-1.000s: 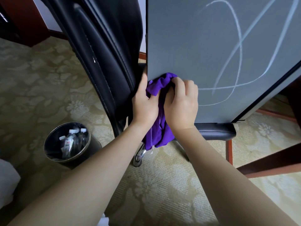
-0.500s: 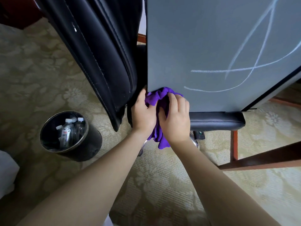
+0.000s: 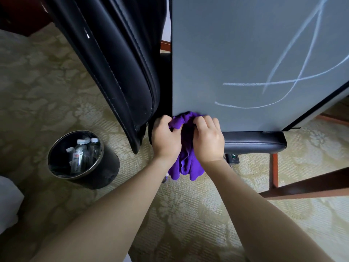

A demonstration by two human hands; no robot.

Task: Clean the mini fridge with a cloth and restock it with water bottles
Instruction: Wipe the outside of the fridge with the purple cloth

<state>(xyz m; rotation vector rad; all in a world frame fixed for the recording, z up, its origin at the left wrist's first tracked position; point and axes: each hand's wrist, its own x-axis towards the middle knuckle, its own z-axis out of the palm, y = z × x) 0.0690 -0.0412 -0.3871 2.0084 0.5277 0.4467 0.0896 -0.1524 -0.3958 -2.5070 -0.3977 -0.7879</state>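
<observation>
Cloth (image 3: pixel 186 159) bunched at fridge (image 3: pixel 236 53) lower left corner, tail hanging | left hand (image 3: pixel 165 140) gripping cloth | right hand (image 3: pixel 207 141) gripping cloth | bottles (image 3: pixel 83 155), seemingly empty, in bin (image 3: pixel 105 173)

We see a tall black leather chair back (image 3: pixel 117 59) rising toward eleven o'clock; its padded black leather seat edge (image 3: pixel 255 143) runs out toward three o'clock; a reddish-brown wooden furniture frame (image 3: pixel 302 186) slants across at four o'clock; a pale floral-patterned carpet (image 3: pixel 34 87) lies beneath everything; something white (image 3: pixel 7 201) sits at nine o'clock.
</observation>
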